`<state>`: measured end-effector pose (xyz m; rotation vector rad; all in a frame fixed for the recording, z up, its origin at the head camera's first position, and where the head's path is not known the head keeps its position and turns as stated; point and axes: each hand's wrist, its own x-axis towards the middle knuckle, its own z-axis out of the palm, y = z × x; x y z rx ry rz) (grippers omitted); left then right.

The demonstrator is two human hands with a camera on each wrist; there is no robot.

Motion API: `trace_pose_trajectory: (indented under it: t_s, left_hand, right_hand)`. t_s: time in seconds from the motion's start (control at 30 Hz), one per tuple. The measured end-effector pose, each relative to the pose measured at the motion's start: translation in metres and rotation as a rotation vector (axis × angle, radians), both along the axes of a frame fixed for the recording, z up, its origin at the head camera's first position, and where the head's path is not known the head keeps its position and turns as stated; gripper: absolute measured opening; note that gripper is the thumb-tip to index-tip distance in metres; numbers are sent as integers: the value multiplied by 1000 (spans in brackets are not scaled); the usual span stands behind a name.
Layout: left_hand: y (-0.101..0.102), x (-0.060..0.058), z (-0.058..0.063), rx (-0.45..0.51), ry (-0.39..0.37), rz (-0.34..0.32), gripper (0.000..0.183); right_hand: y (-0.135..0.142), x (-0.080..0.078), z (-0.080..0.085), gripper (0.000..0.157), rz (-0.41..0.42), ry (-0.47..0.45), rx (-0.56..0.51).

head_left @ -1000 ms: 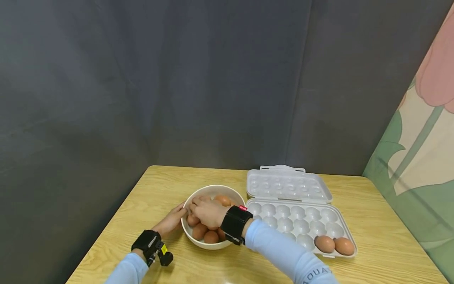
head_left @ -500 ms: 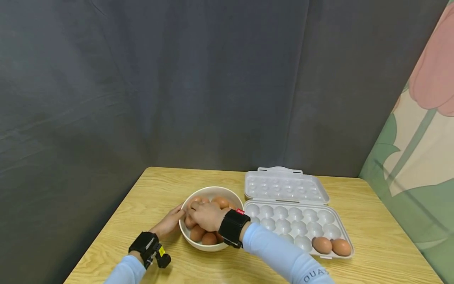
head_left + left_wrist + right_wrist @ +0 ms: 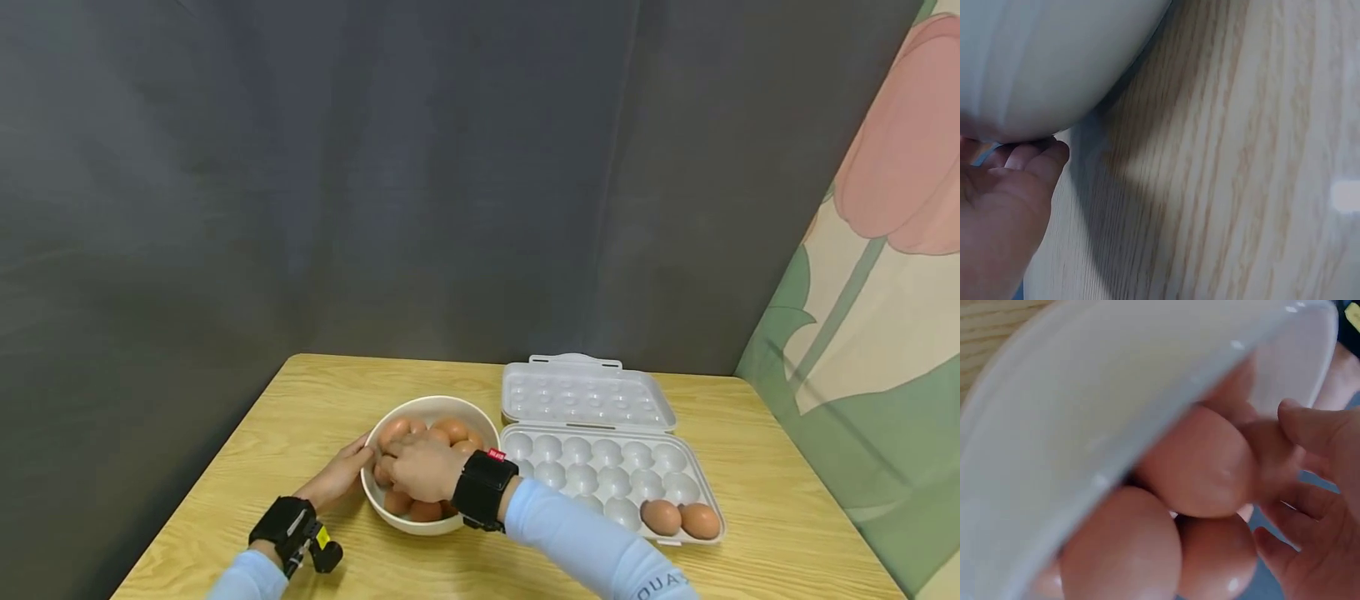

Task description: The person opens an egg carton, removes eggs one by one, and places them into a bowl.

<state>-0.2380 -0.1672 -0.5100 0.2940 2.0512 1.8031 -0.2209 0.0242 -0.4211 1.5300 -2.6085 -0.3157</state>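
Observation:
A cream bowl [image 3: 408, 524] holds several brown eggs [image 3: 452, 430]. At its left side my left hand [image 3: 333, 480] grips the bowl, thumb near the rim; in the left wrist view its curled fingers [image 3: 1047, 161] touch the bowl's outer wall. My right hand [image 3: 426, 469] reaches down among the eggs. From the right wrist, the thumb and fingers are seen around a slightly blurred egg [image 3: 1270, 448] near the bowl's inner wall. To the right lies a white plastic egg box [image 3: 585, 432], lid raised, with two eggs [image 3: 662, 517] side by side in its near right corner.
The opened lid [image 3: 588, 396] lies back toward the table's far edge. A wooden table [image 3: 757, 467] carries everything. Behind it hangs a dark grey curtain [image 3: 450, 183], and a tulip-patterned cloth [image 3: 855, 333] borders the right side.
The head view has shifted, so the whole scene sits further left. My right hand has stayed inside the bowl, its fingers shifting slightly among the eggs. The left hand keeps its hold.

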Motion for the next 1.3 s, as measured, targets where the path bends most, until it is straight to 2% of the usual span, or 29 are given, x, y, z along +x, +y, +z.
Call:
trace_pose_trajectory:
  t_s: [0.13,0.33,0.43,0.5,0.57,0.77,0.93,1.17,1.3]
  left_hand:
    - [0,-1,0,5,4,0,54]
    - [-4,0,-2,2,0,-2,55]
    - [-11,2,-1,17,-15,4,54]
    - [-13,2,1,37,-26,3,55]
    - [-15,2,1,43,-26,-18,56]
    - [-15,3,-2,48,-30,5,55]
    - [-10,2,-4,58,-27,15,55]
    - [-11,6,-5,52,-24,58,54]
    - [-10,5,-5,56,-22,62,53]
  right_hand:
    - [9,3,10,35,-3,-56,-65]
    - [27,12,31,49,-49,-222,-93]
    - [38,14,37,54,-40,-260,-116]
    - [49,15,38,56,-30,-251,-133]
    - [61,15,37,55,-32,-206,-128]
    - [90,13,33,48,-89,-159,-104]
    - [118,17,31,60,-187,-139,-50]
    - [156,25,26,52,-227,-164,-30]
    - [185,29,24,51,-302,-225,-41]
